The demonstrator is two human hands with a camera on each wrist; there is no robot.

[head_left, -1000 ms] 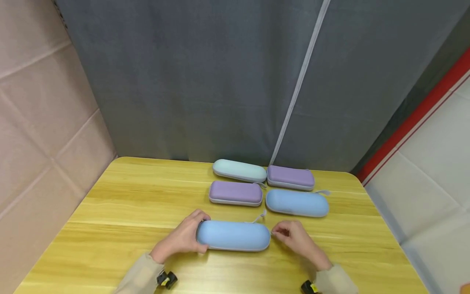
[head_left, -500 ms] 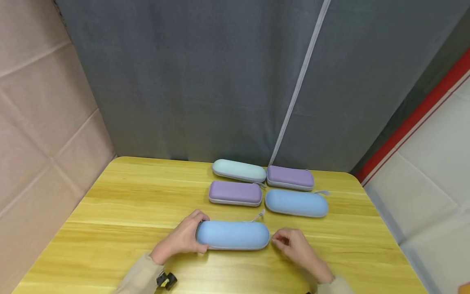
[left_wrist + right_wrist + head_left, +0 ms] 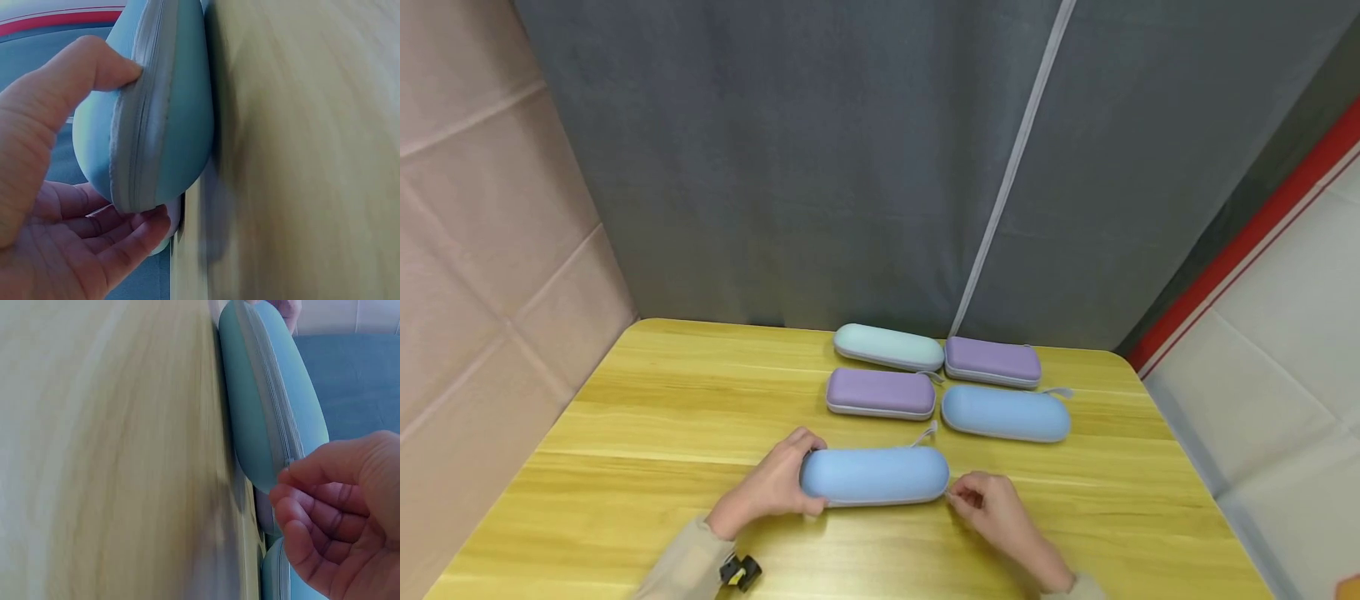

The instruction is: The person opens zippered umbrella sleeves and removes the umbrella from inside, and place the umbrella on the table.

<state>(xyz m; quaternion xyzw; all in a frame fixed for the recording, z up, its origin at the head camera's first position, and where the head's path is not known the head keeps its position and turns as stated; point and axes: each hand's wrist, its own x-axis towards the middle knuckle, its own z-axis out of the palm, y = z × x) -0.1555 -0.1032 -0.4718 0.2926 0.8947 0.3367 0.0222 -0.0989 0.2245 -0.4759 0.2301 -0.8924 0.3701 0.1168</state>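
A light-blue zip-up glasses case (image 3: 876,477) lies crosswise at the front middle of the table, its grey wrist loop (image 3: 927,432) on the far side. My left hand (image 3: 778,479) grips its left end; in the left wrist view the thumb presses beside the grey zipper (image 3: 142,131) and the fingers curl round the end. At the near right corner my right hand (image 3: 996,510) pinches the small zipper pull (image 3: 289,464) between thumb and forefinger, the other fingers curled. The zipper stretch seen in both wrist views is closed.
Behind lie a purple case (image 3: 882,393), a second blue case (image 3: 1006,413), a mint case (image 3: 889,347) and another purple case (image 3: 992,362), in two rows. A grey curtain (image 3: 805,167) hangs along the far edge of the wooden table (image 3: 647,433).
My right hand has moved toward the near side, round the right end of the blue case. The left hand keeps its grip, and the case has barely shifted.
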